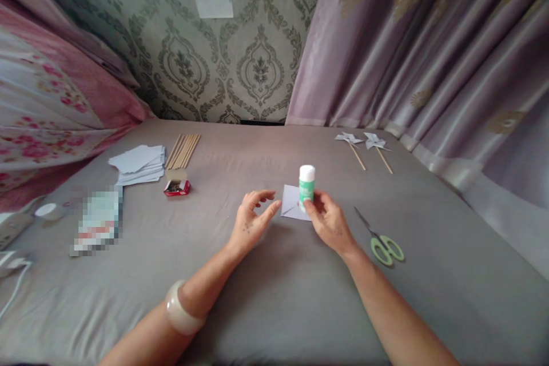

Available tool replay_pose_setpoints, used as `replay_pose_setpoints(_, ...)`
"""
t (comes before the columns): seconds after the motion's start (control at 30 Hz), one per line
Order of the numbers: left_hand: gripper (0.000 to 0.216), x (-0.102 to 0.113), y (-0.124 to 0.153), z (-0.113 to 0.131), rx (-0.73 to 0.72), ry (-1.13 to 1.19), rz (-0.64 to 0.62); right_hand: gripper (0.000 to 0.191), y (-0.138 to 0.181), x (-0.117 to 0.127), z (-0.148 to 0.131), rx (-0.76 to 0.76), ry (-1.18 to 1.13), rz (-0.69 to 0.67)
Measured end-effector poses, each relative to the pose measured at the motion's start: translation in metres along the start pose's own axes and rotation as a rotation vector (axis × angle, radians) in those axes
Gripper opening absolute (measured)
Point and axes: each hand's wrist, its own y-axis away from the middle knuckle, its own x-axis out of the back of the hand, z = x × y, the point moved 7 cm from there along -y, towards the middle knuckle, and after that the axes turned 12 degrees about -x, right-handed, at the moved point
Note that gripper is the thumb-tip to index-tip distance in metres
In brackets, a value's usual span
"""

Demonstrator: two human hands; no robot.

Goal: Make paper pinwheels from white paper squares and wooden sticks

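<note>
A glue stick (306,186) with a green label and white cap stands upright in the grip of my right hand (329,220). Just behind it lies a small square of white paper (290,200) with cut lines, partly hidden by the glue stick and my fingers. To the left of the paper, my left hand (255,217) hovers with its fingers apart and nothing in them. Green-handled scissors (381,241) rest on the grey cloth to the right of my right hand, blades pointing away from me.
At the far left are a stack of white paper (139,166), several wooden sticks (183,151) and a small open red box (176,187). Two paper pinwheels (362,141) on sticks lie at the back right. A white power strip (12,234) sits at the left edge.
</note>
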Motion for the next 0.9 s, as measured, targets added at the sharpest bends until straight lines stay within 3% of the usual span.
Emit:
replay_pose_setpoints(0.13, 0.021, -0.007, 0.002, -0.033, 0.169, -0.200, -0.108, 0.040, -0.017, 0.034, 0.016, -0.128, -0.253, 0.199)
replay_pose_setpoints(0.27, 0.024, -0.020, 0.001, -0.038, 0.187, -0.397, -0.242, 0.043, -0.026, 0.047, 0.037, -0.214, -0.364, 0.312)
replay_pose_setpoints(0.57, 0.029, -0.045, -0.012, -0.030, 0.252, -0.558, -0.304, 0.045, -0.031, 0.034, 0.057, -0.262, -0.273, 0.274)
replay_pose_setpoints(0.9, 0.018, -0.048, -0.006, -0.026, 0.340, -0.508, -0.271, 0.048, -0.031, 0.025, 0.060, -0.293, -0.238, 0.217)
